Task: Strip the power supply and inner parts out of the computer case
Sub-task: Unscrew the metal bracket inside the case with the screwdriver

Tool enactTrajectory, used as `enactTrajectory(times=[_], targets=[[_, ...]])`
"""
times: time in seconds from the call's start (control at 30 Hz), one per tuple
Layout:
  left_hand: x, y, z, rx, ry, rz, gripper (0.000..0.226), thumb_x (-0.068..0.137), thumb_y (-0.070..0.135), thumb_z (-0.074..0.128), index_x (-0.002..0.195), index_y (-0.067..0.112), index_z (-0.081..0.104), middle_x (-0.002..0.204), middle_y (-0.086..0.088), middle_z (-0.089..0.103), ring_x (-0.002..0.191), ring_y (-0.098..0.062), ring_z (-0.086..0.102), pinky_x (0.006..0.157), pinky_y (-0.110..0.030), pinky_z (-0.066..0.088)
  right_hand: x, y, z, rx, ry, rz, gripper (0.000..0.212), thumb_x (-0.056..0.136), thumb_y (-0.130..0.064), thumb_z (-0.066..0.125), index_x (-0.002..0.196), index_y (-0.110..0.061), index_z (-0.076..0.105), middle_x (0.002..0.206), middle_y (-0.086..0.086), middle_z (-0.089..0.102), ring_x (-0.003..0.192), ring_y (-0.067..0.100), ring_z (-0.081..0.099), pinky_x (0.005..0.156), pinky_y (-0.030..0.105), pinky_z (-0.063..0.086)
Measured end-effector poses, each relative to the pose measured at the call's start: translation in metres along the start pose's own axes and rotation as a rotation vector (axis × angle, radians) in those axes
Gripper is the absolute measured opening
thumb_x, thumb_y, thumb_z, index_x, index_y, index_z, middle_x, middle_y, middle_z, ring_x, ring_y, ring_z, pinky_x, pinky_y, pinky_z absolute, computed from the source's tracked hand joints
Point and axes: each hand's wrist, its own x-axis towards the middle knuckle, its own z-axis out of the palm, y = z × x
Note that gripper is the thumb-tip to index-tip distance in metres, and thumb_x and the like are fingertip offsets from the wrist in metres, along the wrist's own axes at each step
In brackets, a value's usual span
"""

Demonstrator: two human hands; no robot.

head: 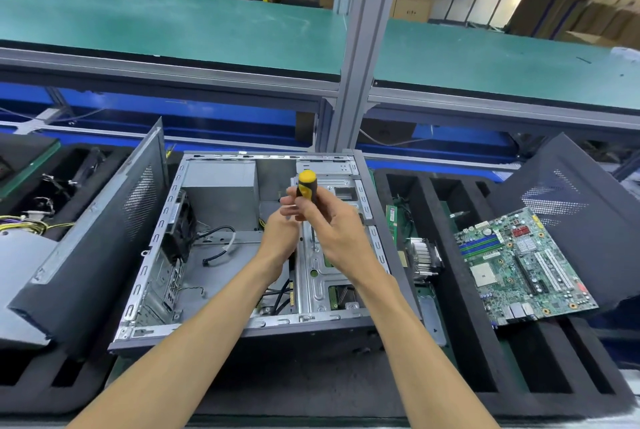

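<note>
An open computer case (149, 293) lies on its side in front of me. The grey power supply (221, 182) sits in its far left corner, and a black fan (178, 227) hangs on the left wall. My right hand (337, 227) grips a yellow-and-black screwdriver (306, 186), held upright with its shaft pointing down onto the metal drive cage (325, 276) on the case's right side. Beside the handle, my left hand (282, 231) touches it with its fingertips. Loose black cables (216, 241) lie on the case floor.
A removed motherboard (519, 262) rests on a black foam tray (460, 352) to the right, with a heatsink (424, 259) and RAM stick (391, 217) beside the case. A side panel (100, 238) leans at the left, another panel (581, 207) at the right. A green shelf (173, 26) runs above.
</note>
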Motion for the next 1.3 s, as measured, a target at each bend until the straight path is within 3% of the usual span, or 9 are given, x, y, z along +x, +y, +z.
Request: enactTrajectory(times=[0.07, 0.13, 0.27, 0.37, 0.53, 0.77, 0.9, 1.1, 1.3], targets=[[0.002, -0.001, 0.000, 0.010, -0.010, -0.009, 0.027, 0.099, 0.015, 0.043, 0.095, 0.022, 0.069, 0.087, 0.005, 0.072, 0.077, -0.011, 0.061, 0.061, -0.024, 0.044, 0.001, 0.000, -0.001, 0.017, 0.022, -0.008, 0.023, 0.098, -0.039, 0.057, 0.118, -0.029, 0.056, 0.108, 0.002, 0.076, 0.101, 0.019, 0.073, 0.094, 0.034, 0.056], [0.003, -0.001, 0.000, 0.009, -0.021, -0.024, 0.025, 0.100, 0.018, 0.043, 0.103, 0.021, 0.068, 0.094, 0.005, 0.070, 0.083, -0.011, 0.060, 0.068, -0.027, 0.047, 0.000, 0.002, -0.004, 0.051, 0.037, -0.017, 0.020, 0.102, -0.030, 0.055, 0.119, -0.028, 0.046, 0.108, 0.004, 0.076, 0.105, 0.021, 0.072, 0.096, 0.038, 0.055], [0.006, -0.002, 0.001, 0.022, 0.012, -0.029, 0.023, 0.101, 0.022, 0.045, 0.094, 0.018, 0.066, 0.087, -0.001, 0.066, 0.076, -0.005, 0.057, 0.066, -0.023, 0.045, -0.002, 0.002, -0.008, 0.037, 0.094, -0.050, 0.020, 0.106, -0.017, 0.045, 0.125, -0.019, 0.052, 0.118, -0.005, 0.069, 0.117, 0.015, 0.064, 0.102, 0.040, 0.051], [0.007, -0.003, 0.001, 0.026, 0.009, -0.048, 0.024, 0.102, 0.022, 0.045, 0.111, 0.015, 0.066, 0.107, -0.002, 0.069, 0.097, -0.013, 0.061, 0.087, -0.034, 0.048, -0.004, 0.002, -0.008, 0.065, 0.114, -0.033, 0.024, 0.105, -0.019, 0.039, 0.121, -0.016, 0.056, 0.102, -0.001, 0.065, 0.099, 0.016, 0.065, 0.097, 0.038, 0.052], [0.008, -0.003, 0.004, 0.061, 0.036, -0.037, 0.021, 0.101, 0.020, 0.047, 0.082, 0.018, 0.055, 0.073, 0.003, 0.051, 0.066, -0.014, 0.043, 0.060, -0.031, 0.033, -0.006, 0.003, -0.004, 0.214, 0.109, 0.016, 0.031, 0.095, -0.016, 0.032, 0.111, -0.021, 0.057, 0.086, 0.005, 0.046, 0.080, 0.019, 0.042, 0.079, 0.036, 0.038], [0.006, -0.001, 0.003, 0.066, 0.037, -0.031, 0.025, 0.100, 0.019, 0.046, 0.075, 0.019, 0.044, 0.069, 0.005, 0.040, 0.064, -0.014, 0.035, 0.058, -0.031, 0.029, 0.006, -0.008, -0.006, 0.265, 0.088, 0.016, 0.015, 0.099, -0.050, 0.041, 0.091, -0.038, 0.047, 0.072, 0.000, 0.046, 0.066, 0.017, 0.039, 0.064, 0.032, 0.036], [0.004, 0.000, 0.003, 0.040, 0.017, -0.028, 0.018, 0.100, 0.018, 0.044, 0.088, 0.014, 0.058, 0.078, 0.001, 0.054, 0.069, -0.014, 0.046, 0.065, -0.031, 0.037, 0.012, -0.009, -0.015, 0.305, 0.124, 0.019, 0.020, 0.100, -0.045, 0.045, 0.088, -0.033, 0.056, 0.080, 0.002, 0.058, 0.072, 0.019, 0.053, 0.070, 0.033, 0.044], [0.004, 0.001, 0.004, 0.092, 0.050, -0.031, 0.023, 0.100, 0.017, 0.043, 0.078, 0.019, 0.047, 0.070, 0.004, 0.043, 0.061, -0.012, 0.037, 0.058, -0.030, 0.029, 0.017, -0.011, -0.009, 0.400, 0.069, 0.054, 0.044, 0.101, -0.051, 0.037, 0.081, -0.025, 0.066, 0.065, -0.007, 0.047, 0.061, 0.013, 0.039, 0.063, 0.029, 0.033], [0.005, 0.001, 0.003, 0.099, 0.014, -0.034, 0.028, 0.104, 0.023, 0.042, 0.106, -0.002, 0.055, 0.093, -0.009, 0.053, 0.085, -0.020, 0.047, 0.076, -0.036, 0.038, 0.020, -0.022, -0.004, 0.280, -0.054, 0.060, 0.042, 0.099, -0.046, 0.039, 0.091, -0.021, 0.071, 0.063, -0.007, 0.040, 0.059, 0.012, 0.035, 0.057, 0.022, 0.033]])
